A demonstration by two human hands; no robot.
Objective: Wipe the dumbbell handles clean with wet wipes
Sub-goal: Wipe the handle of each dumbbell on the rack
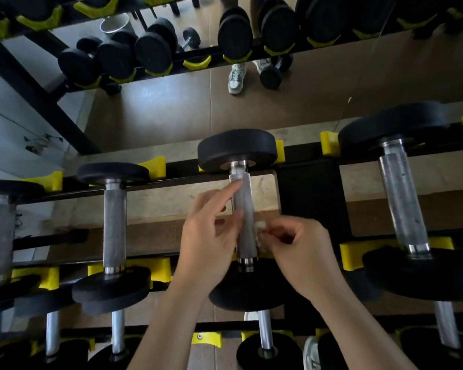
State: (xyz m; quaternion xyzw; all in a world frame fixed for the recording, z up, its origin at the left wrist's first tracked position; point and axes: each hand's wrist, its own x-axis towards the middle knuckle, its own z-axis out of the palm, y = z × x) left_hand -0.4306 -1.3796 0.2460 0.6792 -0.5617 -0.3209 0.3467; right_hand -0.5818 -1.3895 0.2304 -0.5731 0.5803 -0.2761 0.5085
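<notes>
Step in hand: wiping the knurled silver steel handle (243,217) of a black round-headed dumbbell (237,149), seated mid-row in the black rack with yellow cradles (313,188).
Right hand (302,247) – fingers curled, pinching a small white wet wipe (261,228) against the handle's right side.
Left hand (209,231) – index finger straight, touching the handle's left side; the other fingers are loose.
Next, probably: rub the wipe along the handle's full length.

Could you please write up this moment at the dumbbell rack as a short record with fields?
setting: black rack with yellow cradles
item in work: middle dumbbell, lying in its cradles
left hand: at the left side of the handle, index finger stretched along it; grip too blurred to tell
right hand: pinches a small white wet wipe against the handle's right side
neighbours: left dumbbell and right dumbbell, neither touched
</notes>
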